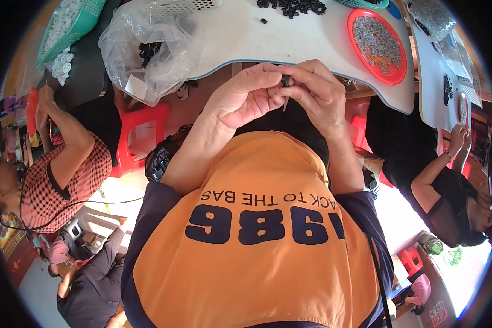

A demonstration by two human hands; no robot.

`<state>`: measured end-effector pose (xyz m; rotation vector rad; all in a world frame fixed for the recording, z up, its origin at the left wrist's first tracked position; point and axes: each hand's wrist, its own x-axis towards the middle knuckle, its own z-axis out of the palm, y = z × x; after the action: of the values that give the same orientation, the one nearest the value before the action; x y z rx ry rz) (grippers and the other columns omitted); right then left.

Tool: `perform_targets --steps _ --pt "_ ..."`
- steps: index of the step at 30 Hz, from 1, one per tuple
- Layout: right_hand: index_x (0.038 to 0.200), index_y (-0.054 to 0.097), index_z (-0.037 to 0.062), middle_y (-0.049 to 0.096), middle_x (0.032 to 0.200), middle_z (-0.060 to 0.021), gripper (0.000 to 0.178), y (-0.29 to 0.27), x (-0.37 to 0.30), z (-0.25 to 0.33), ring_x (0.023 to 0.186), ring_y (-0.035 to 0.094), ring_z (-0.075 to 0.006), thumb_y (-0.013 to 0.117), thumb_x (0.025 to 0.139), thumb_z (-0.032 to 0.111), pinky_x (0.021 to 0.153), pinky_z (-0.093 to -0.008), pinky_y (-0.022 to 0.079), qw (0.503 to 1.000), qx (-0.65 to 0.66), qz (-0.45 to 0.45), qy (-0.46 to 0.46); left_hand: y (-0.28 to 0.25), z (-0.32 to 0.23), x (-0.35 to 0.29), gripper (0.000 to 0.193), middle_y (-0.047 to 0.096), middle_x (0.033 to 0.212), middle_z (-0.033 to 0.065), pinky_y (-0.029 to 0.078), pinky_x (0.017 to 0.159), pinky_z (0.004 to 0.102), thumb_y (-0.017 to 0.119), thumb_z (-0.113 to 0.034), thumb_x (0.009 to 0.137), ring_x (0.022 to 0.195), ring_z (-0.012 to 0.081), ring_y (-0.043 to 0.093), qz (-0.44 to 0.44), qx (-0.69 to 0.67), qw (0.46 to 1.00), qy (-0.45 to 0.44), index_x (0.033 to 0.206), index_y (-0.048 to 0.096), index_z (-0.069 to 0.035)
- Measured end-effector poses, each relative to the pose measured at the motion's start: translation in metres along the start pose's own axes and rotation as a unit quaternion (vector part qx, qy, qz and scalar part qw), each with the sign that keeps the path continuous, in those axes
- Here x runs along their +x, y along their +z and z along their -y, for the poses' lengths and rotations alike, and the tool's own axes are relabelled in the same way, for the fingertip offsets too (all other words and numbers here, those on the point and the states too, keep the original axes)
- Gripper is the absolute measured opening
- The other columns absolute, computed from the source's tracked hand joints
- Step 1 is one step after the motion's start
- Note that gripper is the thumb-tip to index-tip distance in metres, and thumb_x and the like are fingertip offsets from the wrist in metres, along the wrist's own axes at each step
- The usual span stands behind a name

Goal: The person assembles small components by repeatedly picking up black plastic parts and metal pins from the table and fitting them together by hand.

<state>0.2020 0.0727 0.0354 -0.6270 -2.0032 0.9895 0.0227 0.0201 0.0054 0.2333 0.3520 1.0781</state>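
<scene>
Just beyond the table's near edge, my two hands meet over my lap. A small black plastic piece (286, 81) sits between their fingertips. My left hand (247, 94) pinches it from the left, thumb on top and the other fingers curled below. From the right, the thumb and fingers of my right hand (318, 93) close round the same piece. A thin, dark, pin-like sliver (286, 104) shows beneath the fingertips; whether it joins the black piece I cannot tell.
On the white table (229, 38) lie a pile of black pieces (292, 6), a red tray (400, 60) of small metal parts and a clear plastic bag (142, 46). A green basket (65, 33) holds white parts. People work at both sides, near a red stool (142, 134).
</scene>
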Motion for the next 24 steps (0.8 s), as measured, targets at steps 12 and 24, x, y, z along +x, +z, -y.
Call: perform_targets --steps 12,24 --pt "0.107 0.073 0.0077 0.064 0.085 -0.0041 0.030 0.012 -0.005 -0.003 0.073 0.062 -0.0139 0.077 0.078 0.008 0.063 -0.0270 0.051 0.999 0.002 -0.036 0.027 -0.003 0.017 0.004 0.013 0.066 0.090 0.0057 0.054 0.074 0.0271 0.066 -0.007 0.092 0.079 0.0140 0.061 -0.034 -0.052 0.996 0.058 0.104 0.067 -0.001" --pt "0.139 0.052 0.0059 0.055 0.092 0.0002 0.058 -0.002 -0.014 -0.025 0.078 0.046 -0.0071 0.073 0.085 0.014 0.072 -0.0223 0.042 0.962 0.226 -0.013 0.151 -0.015 -0.080 0.018 0.025 0.064 0.105 0.0144 0.056 0.087 0.0318 0.059 -0.005 0.095 0.092 0.0220 0.065 -0.004 0.014 0.976 0.217 0.116 0.057 0.008"
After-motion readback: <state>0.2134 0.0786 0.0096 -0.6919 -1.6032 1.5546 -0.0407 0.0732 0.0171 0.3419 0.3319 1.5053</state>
